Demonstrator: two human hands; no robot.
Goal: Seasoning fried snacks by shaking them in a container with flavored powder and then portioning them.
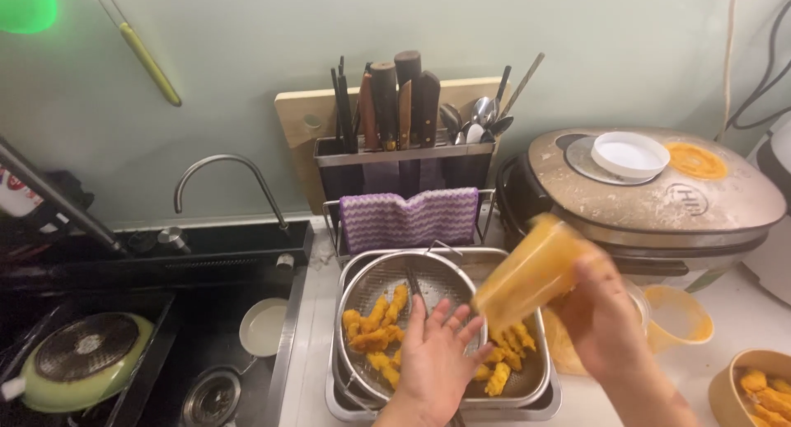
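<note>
Right now the right hand (606, 316) is gripping a clear plastic tub (531, 270) stained orange, its grip wrapped around the tub's base, and is tilting it so the open mouth is pointing toward 8 o'clock, over the metal strainer (371, 283). The tub is blurring with motion, and I cannot tell how much is inside. The left hand (432, 353) is lying open and flat, fingers spread and holding nothing, hovering over the strainer's rim at about 5 o'clock of the bowl. Orange food pieces (375, 328) are lying in the strainer, with more pieces (507, 357) sitting just under the tub's mouth. The strainer is resting inside a rectangular steel tray (527, 402) on the white table (309, 344).

At 12 o'clock from the strainer a striped purple cloth (408, 217) is hanging on a rack below a knife holder (404, 155). At 2 o'clock a cooker (659, 196) is standing with a white lid (630, 153) on top. At 3 o'clock an empty orange-stained cup (680, 320) is sitting, and a bowl of the same food (754, 390) is at 4 o'clock. At 9 o'clock the dark sink (206, 344) is holding a green pan (82, 361) under a curved tap (227, 175).
</note>
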